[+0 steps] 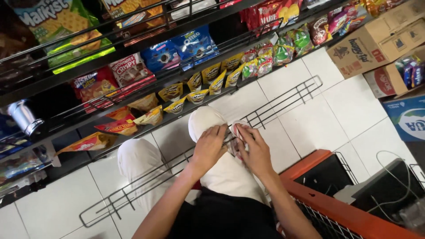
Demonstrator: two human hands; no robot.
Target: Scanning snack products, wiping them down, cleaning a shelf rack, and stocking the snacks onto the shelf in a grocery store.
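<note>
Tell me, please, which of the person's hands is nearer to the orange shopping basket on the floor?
Right. The right hand is over the knee, just up-left of the orange basket; the left hand lies farther left, beyond it.

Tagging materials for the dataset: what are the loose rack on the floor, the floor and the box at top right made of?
Rack: thin dark wire bars, likely painted metal. Floor: glossy white tiles with grout lines, probably ceramic. Box: matte brown cardboard with folded flaps.
</note>
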